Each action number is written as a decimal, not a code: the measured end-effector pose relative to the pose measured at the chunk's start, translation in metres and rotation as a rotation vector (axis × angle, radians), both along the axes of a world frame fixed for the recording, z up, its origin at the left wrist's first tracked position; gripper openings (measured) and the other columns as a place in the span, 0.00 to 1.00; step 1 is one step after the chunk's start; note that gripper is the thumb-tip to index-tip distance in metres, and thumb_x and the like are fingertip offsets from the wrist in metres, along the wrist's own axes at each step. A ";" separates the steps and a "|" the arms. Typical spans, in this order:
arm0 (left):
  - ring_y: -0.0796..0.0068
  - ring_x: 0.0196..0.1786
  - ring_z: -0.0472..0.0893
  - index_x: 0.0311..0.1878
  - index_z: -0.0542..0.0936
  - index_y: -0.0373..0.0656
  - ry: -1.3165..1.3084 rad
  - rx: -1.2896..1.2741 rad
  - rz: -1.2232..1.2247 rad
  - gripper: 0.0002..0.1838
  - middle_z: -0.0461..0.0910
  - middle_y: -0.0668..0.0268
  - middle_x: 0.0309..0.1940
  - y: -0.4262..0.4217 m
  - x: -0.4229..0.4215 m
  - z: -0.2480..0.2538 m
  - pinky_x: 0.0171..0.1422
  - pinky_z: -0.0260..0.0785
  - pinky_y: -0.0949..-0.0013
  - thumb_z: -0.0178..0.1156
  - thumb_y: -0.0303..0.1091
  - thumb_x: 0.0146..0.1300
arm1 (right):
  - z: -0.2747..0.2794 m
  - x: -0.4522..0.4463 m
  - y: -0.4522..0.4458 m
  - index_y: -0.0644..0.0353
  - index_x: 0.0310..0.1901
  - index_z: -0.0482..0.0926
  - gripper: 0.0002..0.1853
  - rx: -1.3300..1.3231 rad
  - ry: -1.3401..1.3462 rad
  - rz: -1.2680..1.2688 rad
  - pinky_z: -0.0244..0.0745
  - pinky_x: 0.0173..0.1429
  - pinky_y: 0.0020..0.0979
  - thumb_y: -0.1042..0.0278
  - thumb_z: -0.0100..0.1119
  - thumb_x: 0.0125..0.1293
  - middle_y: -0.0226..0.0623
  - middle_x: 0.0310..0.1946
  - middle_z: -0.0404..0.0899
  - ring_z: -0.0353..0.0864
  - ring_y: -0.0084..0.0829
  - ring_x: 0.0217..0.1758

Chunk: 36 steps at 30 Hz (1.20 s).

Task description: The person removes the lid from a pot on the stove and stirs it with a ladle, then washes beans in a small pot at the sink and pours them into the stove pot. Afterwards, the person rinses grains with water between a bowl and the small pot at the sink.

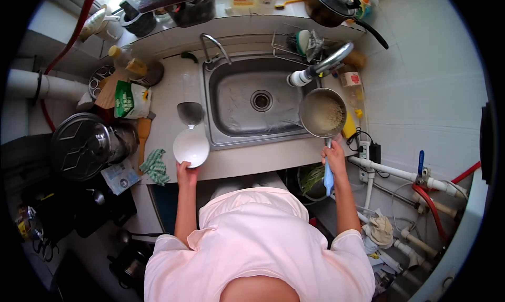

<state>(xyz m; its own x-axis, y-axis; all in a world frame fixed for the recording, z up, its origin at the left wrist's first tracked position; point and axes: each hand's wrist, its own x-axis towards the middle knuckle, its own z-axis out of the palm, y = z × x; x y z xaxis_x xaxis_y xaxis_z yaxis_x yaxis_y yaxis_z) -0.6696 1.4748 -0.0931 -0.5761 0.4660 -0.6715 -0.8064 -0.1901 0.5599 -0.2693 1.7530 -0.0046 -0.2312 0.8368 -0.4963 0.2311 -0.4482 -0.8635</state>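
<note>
My left hand [188,171] grips the near rim of a white bowl [191,147], which is over the counter left of the sink. Just beyond the bowl lies a metal ladle or spatula head [190,113]. My right hand [334,156] is closed around the handle of a saucepan [306,116], whose light blue grip [329,180] sticks out below my fist. Pale noodles or a similar food in cloudy liquid [330,115] fill part of the pan. It is held over the right edge of the steel sink [236,136].
A faucet [215,47] rises behind the sink, and a second spout [315,70] reaches over its right side. A green checked cloth [155,167] lies at the counter's front left. Left stands a lidded pot [79,144]. Pipes [394,170] run along the right wall.
</note>
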 end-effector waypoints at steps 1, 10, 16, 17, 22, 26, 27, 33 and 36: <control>0.57 0.53 0.74 0.59 0.64 0.47 0.004 -0.005 0.002 0.36 0.70 0.59 0.51 -0.002 0.001 -0.001 0.50 0.74 0.55 0.49 0.20 0.39 | 0.003 -0.003 0.000 0.62 0.35 0.68 0.03 0.013 -0.029 -0.003 0.63 0.16 0.22 0.77 0.48 0.59 0.31 0.18 0.70 0.68 0.21 0.13; 0.58 0.56 0.71 0.61 0.62 0.46 -0.026 0.077 -0.106 0.36 0.69 0.60 0.53 0.021 0.013 -0.001 0.56 0.71 0.54 0.51 0.21 0.41 | 0.020 -0.016 -0.002 0.64 0.36 0.69 0.05 0.086 -0.046 -0.017 0.63 0.17 0.22 0.76 0.48 0.58 0.31 0.19 0.70 0.68 0.20 0.14; 0.57 0.57 0.71 0.61 0.62 0.48 -0.019 0.075 -0.190 0.35 0.68 0.60 0.55 0.038 0.019 0.003 0.56 0.71 0.55 0.51 0.23 0.43 | 0.025 -0.017 -0.002 0.65 0.39 0.69 0.07 0.148 -0.086 -0.002 0.63 0.19 0.22 0.75 0.49 0.59 0.30 0.19 0.69 0.68 0.19 0.14; 0.58 0.56 0.72 0.61 0.62 0.47 -0.021 0.069 -0.193 0.35 0.68 0.60 0.54 0.040 0.020 0.005 0.56 0.72 0.55 0.51 0.23 0.43 | 0.025 -0.016 -0.002 0.65 0.40 0.68 0.07 0.151 -0.106 0.005 0.63 0.18 0.21 0.76 0.48 0.59 0.30 0.19 0.69 0.67 0.19 0.14; 0.59 0.55 0.73 0.61 0.62 0.47 -0.013 0.055 -0.204 0.36 0.69 0.60 0.53 0.046 0.021 0.010 0.55 0.73 0.57 0.51 0.22 0.43 | 0.028 -0.019 0.000 0.65 0.41 0.67 0.07 0.157 -0.133 0.006 0.63 0.17 0.20 0.77 0.47 0.60 0.30 0.20 0.68 0.65 0.18 0.15; 0.59 0.54 0.73 0.62 0.62 0.48 -0.017 0.060 -0.213 0.36 0.69 0.60 0.53 0.047 0.018 0.010 0.53 0.74 0.57 0.51 0.22 0.42 | 0.026 -0.017 0.001 0.65 0.41 0.67 0.07 0.169 -0.145 0.013 0.63 0.17 0.20 0.76 0.48 0.61 0.30 0.20 0.68 0.66 0.18 0.15; 0.59 0.55 0.73 0.62 0.62 0.48 -0.019 0.054 -0.212 0.36 0.69 0.60 0.53 0.047 0.018 0.010 0.53 0.74 0.57 0.51 0.22 0.42 | 0.027 -0.017 0.002 0.66 0.41 0.67 0.07 0.170 -0.147 0.016 0.64 0.17 0.20 0.76 0.48 0.61 0.30 0.20 0.68 0.66 0.18 0.15; 0.57 0.56 0.72 0.61 0.62 0.48 0.014 0.040 -0.234 0.35 0.68 0.59 0.55 0.047 0.016 0.005 0.54 0.73 0.55 0.51 0.24 0.43 | 0.025 -0.014 0.004 0.64 0.39 0.68 0.06 0.198 -0.140 -0.005 0.65 0.18 0.21 0.75 0.49 0.60 0.31 0.19 0.71 0.69 0.19 0.14; 0.57 0.56 0.72 0.61 0.62 0.48 0.013 0.047 -0.227 0.35 0.68 0.59 0.55 0.047 0.017 0.005 0.55 0.72 0.55 0.51 0.24 0.43 | 0.029 -0.016 0.005 0.64 0.38 0.68 0.05 0.210 -0.133 -0.002 0.65 0.18 0.21 0.75 0.49 0.60 0.31 0.20 0.71 0.69 0.19 0.14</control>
